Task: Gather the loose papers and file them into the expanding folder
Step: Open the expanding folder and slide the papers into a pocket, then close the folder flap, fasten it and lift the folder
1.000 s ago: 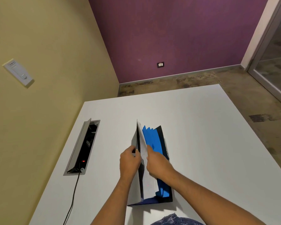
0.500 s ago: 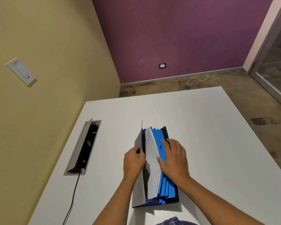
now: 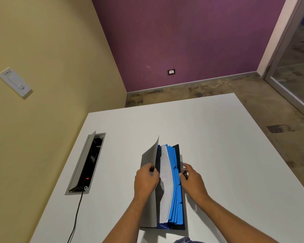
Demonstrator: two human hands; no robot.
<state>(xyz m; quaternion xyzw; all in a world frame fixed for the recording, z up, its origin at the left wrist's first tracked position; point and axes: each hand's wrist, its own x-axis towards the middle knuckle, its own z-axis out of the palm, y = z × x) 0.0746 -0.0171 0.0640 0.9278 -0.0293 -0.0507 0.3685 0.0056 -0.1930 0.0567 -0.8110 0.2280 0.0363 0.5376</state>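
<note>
The expanding folder (image 3: pixel 176 199) lies on the white table (image 3: pixel 226 146) in front of me, its blue tabbed dividers fanned out. A stack of white papers (image 3: pixel 165 186) with handwriting stands inside, between the grey front flap (image 3: pixel 150 155) and the blue dividers. My left hand (image 3: pixel 145 179) grips the grey flap at its edge and holds it up and away from the papers. My right hand (image 3: pixel 191 179) grips the folder's right side at the dark back cover, with a small dark closure piece under its fingers.
A cable box (image 3: pixel 87 163) with a raised grey lid is sunk into the table at the left, and a black cord (image 3: pixel 75 218) runs from it toward me. The yellow wall with a white switch (image 3: pixel 16 83) stands close on the left.
My right hand left the top of the dividers and moved to the folder's right edge. The papers now sit deeper among the dividers. The left hand still holds the flap.
</note>
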